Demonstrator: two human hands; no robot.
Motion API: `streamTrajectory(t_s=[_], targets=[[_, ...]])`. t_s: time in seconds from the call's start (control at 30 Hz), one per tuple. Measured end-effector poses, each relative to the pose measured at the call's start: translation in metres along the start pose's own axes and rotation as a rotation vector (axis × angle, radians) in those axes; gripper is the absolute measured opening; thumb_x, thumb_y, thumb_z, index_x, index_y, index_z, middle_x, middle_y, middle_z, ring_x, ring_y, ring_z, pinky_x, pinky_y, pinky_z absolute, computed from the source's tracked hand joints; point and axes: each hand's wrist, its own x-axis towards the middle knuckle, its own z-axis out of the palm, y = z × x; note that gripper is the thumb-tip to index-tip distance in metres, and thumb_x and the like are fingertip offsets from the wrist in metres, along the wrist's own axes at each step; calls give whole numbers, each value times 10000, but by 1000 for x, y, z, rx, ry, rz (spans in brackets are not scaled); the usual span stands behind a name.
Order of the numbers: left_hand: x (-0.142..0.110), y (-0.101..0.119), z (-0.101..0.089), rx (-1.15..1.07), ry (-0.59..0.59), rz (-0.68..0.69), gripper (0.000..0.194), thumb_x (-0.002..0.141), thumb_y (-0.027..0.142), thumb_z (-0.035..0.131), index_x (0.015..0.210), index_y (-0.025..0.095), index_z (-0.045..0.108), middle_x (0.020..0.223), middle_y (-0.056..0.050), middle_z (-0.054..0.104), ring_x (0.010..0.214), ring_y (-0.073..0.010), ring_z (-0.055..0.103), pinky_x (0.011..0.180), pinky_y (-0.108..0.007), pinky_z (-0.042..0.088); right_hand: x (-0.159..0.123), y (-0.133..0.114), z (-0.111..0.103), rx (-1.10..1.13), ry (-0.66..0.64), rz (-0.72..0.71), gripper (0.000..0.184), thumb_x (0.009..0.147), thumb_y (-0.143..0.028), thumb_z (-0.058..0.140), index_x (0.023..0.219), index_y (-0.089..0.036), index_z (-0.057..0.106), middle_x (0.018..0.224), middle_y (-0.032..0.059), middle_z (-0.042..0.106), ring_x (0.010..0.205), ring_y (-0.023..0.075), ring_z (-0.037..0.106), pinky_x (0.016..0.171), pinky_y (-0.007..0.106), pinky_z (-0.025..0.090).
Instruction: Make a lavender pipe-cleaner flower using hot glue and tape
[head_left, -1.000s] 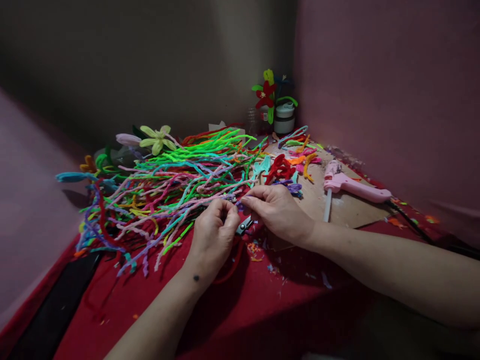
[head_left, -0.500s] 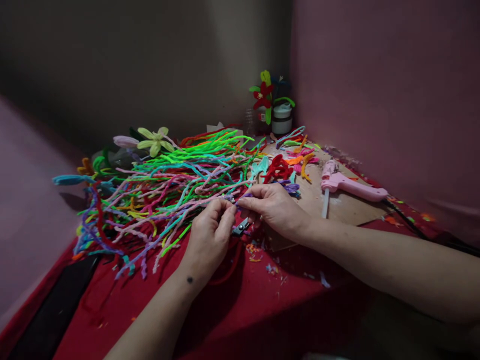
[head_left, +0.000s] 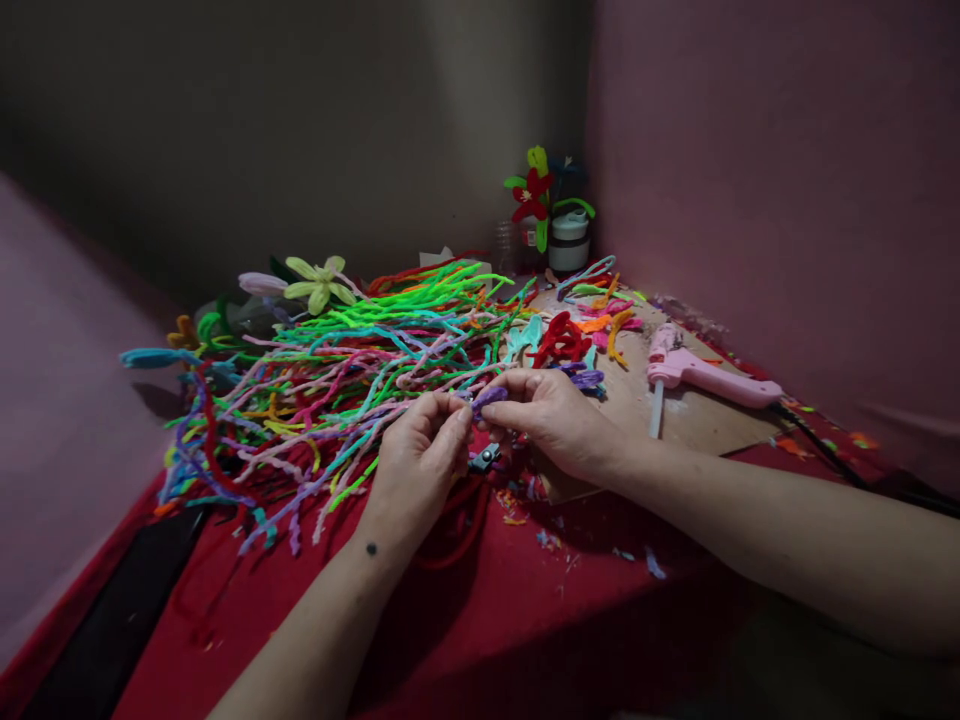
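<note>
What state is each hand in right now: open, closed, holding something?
Left hand: closed in a pinch; what it grips cannot be told.
Right hand: closed, pinching a purple fuzzy piece.

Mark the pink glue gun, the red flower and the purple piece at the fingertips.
Pink glue gun (head_left: 705, 376), head view: on its handle.
Red flower (head_left: 532, 196), head view: near its centre.
Purple piece (head_left: 492, 396), head view: on its visible middle.
</note>
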Motion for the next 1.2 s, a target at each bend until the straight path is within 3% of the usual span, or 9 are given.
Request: streamTrajectory(t_s=[0.17,0.3,0.63,0.9,1.2], targets=[[4,0,-3,-384,-55,-156,129,718,224,647,749,142,552,580,33,531,453,-55,463,443,-168,387,1,2,-2,166,-129,-12,128,686,-108,601,797,-144,653,657,-11,628,560,84,575,565,226,471],[5,0,-4,-499,-84,-181,115,705,190,662,744,128,573,578,23,543,460,-53,485,457,-163,410,2,3,-3,175,-142,-32,136,695,-215,687,811,-149,668,662,-6,635,549,83,570,548,224,467],[-4,0,-2,-421,-74,-139,96,763,216,632,775,139,575,585,30,552,474,-47,479,466,-157,413,-2,4,2,60,-31,-76,255,669,-379,722,718,-145,631,603,-26,578,505,68,490,493,213,413],[-6,-1,-1,-335,-79,-118,134,780,283,620,802,165,560,608,40,562,484,-62,495,473,-178,435,-2,6,3,43,-86,-92,246,743,-392,658,784,-166,572,653,-29,537,550,78,465,550,234,417],[-6,-1,0,-150,-48,-38,133,796,293,590,779,173,536,612,47,549,487,-67,496,494,-188,433,-3,1,2,-3,-110,-92,112,719,-227,653,740,-164,562,654,-37,533,571,74,459,544,211,389]])
